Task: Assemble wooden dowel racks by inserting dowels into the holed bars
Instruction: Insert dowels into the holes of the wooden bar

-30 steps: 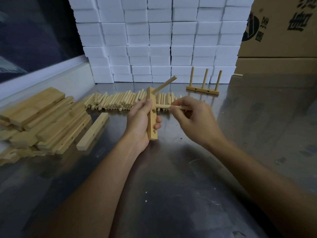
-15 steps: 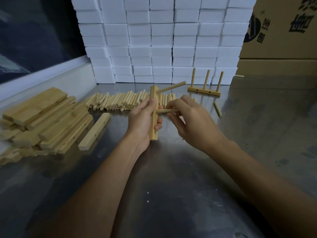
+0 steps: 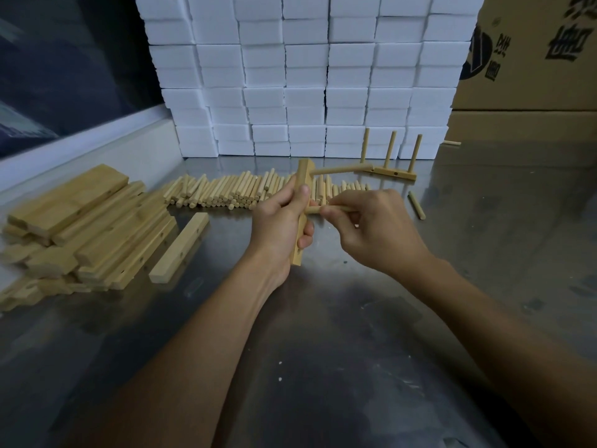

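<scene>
Head view, the only one I have. My left hand (image 3: pixel 281 221) grips a holed bar (image 3: pixel 301 208), held upright above the metal table (image 3: pixel 323 367). One dowel (image 3: pixel 342 170) is seated near the bar's top and sticks out to the right. My right hand (image 3: pixel 374 226) pinches a second dowel (image 3: pixel 318 209) between thumb and fingertips, its tip at the bar's middle hole; I cannot tell how deep it sits.

To do this well, I judge I should keep the dowel square to the bar's face, brace the bar firmly with the left hand, and push straight along the dowel's axis, perhaps with a slight twist. A tilt could jam it in the hole.

Counts: one finished rack (image 3: pixel 391 166) stands at the back with three upright dowels. One loose bar (image 3: pixel 180 246) lies left of my hands, beside a heap of bars (image 3: pixel 80 227) too overlapped to count. A row of loose dowels (image 3: pixel 226 192) lies behind my hands, too many to count. One stray dowel (image 3: pixel 416 205) lies to the right, and another (image 3: pixel 451 142) far back.
</scene>
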